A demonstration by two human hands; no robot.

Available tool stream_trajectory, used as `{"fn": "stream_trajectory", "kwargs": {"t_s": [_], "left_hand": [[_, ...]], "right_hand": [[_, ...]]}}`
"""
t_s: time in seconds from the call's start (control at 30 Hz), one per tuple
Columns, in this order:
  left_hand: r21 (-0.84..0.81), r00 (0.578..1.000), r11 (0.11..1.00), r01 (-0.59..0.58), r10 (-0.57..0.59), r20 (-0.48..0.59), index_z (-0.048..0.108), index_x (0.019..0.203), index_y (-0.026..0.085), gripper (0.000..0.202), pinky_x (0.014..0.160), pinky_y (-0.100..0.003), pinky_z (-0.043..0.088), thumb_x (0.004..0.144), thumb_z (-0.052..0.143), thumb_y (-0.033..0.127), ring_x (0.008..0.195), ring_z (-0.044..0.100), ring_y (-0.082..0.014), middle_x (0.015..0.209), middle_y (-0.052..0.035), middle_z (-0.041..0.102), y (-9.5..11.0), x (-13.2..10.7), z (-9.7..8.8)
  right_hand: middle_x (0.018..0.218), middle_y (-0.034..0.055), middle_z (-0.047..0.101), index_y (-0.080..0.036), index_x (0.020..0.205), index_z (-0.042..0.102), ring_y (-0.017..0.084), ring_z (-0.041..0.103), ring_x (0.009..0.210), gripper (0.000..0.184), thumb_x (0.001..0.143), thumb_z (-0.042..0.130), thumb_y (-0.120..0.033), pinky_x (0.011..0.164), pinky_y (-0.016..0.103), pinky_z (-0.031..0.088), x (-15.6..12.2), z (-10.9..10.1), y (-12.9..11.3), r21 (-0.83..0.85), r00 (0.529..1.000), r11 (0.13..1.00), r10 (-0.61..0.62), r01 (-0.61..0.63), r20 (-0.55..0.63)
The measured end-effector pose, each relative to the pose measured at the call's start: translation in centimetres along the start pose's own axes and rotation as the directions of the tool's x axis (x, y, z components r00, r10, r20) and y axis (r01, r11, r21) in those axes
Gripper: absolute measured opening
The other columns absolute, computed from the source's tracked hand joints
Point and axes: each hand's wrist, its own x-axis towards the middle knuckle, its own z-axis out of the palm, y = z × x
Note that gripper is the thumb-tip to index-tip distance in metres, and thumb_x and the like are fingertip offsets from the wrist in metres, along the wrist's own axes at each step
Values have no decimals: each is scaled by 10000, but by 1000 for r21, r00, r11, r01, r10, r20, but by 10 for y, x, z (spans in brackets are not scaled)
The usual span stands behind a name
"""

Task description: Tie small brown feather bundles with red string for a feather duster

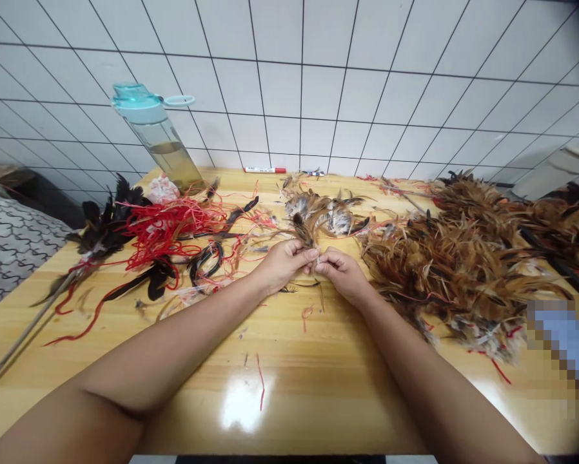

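Observation:
My left hand [292, 261] pinches a small bunch of brown feathers [305, 227], whose dark tips point up and away from me. Close against it, my right hand [340, 270] is closed with thumb and finger together at the lower end of the bunch. What lies between the right fingertips is too small to make out. Just beyond my hands is a loose heap of brown and grey feathers [325, 209]. Left of them lies a tangle of red string [171, 225] with black feathers around it.
A large pile of brown feathers [454, 258] covers the right side of the wooden table [289, 412]. At the left lies a stick [26, 341] tipped with black feathers [108, 222]. A water bottle [164, 145] and a red marker [265, 170] are near the tiled wall.

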Motion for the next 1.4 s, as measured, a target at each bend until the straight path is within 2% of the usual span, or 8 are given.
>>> {"fn": "stream_trajectory", "kwargs": {"t_s": [0.2, 0.43, 0.57, 0.67, 0.83, 0.97, 1.07, 1.4], "left_hand": [[-29, 1000, 1000, 12, -12, 4, 551, 652, 116, 417, 531, -203, 398, 584, 813, 432, 488, 502, -58, 542, 21, 579, -2, 0, 0], [11, 1000, 1000, 5, -5, 13, 585, 677, 109, 389, 553, -213, 414, 603, 799, 426, 519, 519, -69, 592, -7, 611, 0, 0, 0], [62, 999, 998, -27, 29, -43, 590, 682, 115, 378, 523, -213, 377, 600, 789, 427, 501, 476, -63, 579, 10, 576, 3, 3, -3], [218, 993, 976, -19, 44, -110, 618, 690, 110, 363, 523, -218, 360, 605, 774, 427, 506, 456, -71, 560, 16, 557, 5, 4, -6], [382, 994, 923, -45, 78, -73, 683, 845, 117, 373, 749, -289, 463, 619, 753, 406, 782, 604, -177, 842, -56, 698, 5, 3, -7], [414, 995, 907, -76, 95, -24, 695, 931, 137, 382, 884, -328, 454, 652, 743, 394, 945, 610, -224, 975, -76, 706, 6, 1, -9], [374, 997, 924, -74, 82, -4, 706, 904, 157, 339, 905, -312, 450, 646, 754, 371, 961, 612, -216, 957, -56, 708, 7, 0, -8], [160, 996, 987, -28, 13, 92, 686, 774, 147, 268, 781, -274, 478, 607, 783, 333, 780, 615, -159, 777, -22, 680, 3, -3, -2]], "right_hand": [[801, 34, 662, -198, 729, 656, 165, 588, 820, 192, 854, 552, -300, 830, 332, 441, 0, 2, -1, -58, 999, 997, -40, 41, 18], [821, 35, 665, -194, 765, 661, 160, 587, 834, 237, 887, 500, -320, 836, 317, 440, -1, 2, 0, -111, 999, 994, -18, 21, 30], [805, 21, 655, -197, 783, 635, 156, 584, 807, 232, 870, 518, -378, 811, 302, 443, 0, 1, 0, -82, 998, 996, 31, -35, -49], [801, 11, 646, -203, 834, 616, 151, 576, 769, 213, 826, 558, -407, 768, 293, 455, 1, 1, 2, 4, 989, 997, 80, -80, -128], [829, 16, 640, -197, 877, 619, 157, 586, 790, 210, 759, 617, -370, 773, 299, 462, 2, 1, 4, 60, 989, 992, 114, -109, -99], [801, 8, 608, -197, 808, 625, 151, 571, 775, 166, 763, 609, -356, 765, 291, 453, 2, -2, 1, 30, 995, 997, 77, -75, -56], [743, 0, 571, -199, 742, 620, 145, 548, 746, 165, 783, 599, -358, 743, 282, 442, 2, -4, -1, -27, 999, 999, 37, -38, -13], [684, 0, 507, -196, 642, 583, 139, 504, 698, 247, 851, 529, -316, 697, 269, 399, 2, -7, 0, -172, 994, 984, -26, 44, 101]]}}
